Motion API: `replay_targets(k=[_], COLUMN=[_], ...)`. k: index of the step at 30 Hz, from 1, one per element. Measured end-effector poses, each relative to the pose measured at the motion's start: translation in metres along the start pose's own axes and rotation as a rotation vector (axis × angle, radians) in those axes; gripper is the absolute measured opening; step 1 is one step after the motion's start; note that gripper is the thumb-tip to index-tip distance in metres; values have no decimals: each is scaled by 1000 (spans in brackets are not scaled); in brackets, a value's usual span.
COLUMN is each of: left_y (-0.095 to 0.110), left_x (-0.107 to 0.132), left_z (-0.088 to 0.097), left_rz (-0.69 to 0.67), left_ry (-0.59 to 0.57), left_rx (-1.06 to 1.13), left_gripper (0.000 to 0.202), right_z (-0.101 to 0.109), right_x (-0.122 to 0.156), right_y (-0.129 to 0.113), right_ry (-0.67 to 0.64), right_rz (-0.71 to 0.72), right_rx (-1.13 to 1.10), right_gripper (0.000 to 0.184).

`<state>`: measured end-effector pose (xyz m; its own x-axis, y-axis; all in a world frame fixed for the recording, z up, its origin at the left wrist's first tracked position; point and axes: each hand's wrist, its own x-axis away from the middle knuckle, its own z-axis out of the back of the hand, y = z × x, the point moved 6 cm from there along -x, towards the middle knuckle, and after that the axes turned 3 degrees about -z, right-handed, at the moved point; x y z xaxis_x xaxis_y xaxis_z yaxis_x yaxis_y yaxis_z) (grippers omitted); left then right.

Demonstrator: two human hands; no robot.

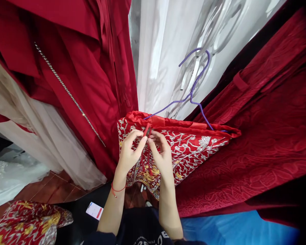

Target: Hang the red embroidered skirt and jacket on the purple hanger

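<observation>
A red skirt-like garment (188,146) with silver and gold embroidery hangs in front of me, its red satin waistband at the top. Inside the waistband sits a purple wire hanger (193,85), its hook pointing up. A thin red drawstring (147,129) comes out at the waistband, and its ends dangle over the embroidery. My left hand (132,144) pinches the drawstring between thumb and fingers. Close beside it, my right hand (160,144) pinches the drawstring too, fingertips almost meeting the left ones. Whether there is a knot between the fingertips I cannot make out.
Dark red dresses (86,68) hang on the left, one with a glittering trim. A textured red garment (257,149) hangs on the right. Behind are white curtains (163,41). Low left, another embroidered red cloth (30,221) and a phone (94,210) lie on a dark surface.
</observation>
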<state>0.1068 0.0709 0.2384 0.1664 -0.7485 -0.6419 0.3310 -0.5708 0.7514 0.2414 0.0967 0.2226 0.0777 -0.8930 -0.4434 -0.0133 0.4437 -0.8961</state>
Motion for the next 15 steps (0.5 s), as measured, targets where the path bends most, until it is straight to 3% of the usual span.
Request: replay_targets(k=[3,6,11,12,15], left_y=[-11,-21,-26,-23,-17], left_x=[8,14,15,16,19], left_z=[2,5,25,26,20], left_rz=[130,211,154,111,53], left_ry=[-38,-57,72,39,-208], left_rx=[151,229,287,294,133], left_gripper=[18,21,16,15,26], right_z=[-4,2,15,18,29], right_x=[-2,-2,-5,-6,-12], right_y=[1,5,10,13,18], right_ry=[-22,47,111,127,172], right_rz=[-1,-53,-101,-109,-108], right_rx=[2,-114,-226,-208,-109], right_gripper=[12,12,18,20,27])
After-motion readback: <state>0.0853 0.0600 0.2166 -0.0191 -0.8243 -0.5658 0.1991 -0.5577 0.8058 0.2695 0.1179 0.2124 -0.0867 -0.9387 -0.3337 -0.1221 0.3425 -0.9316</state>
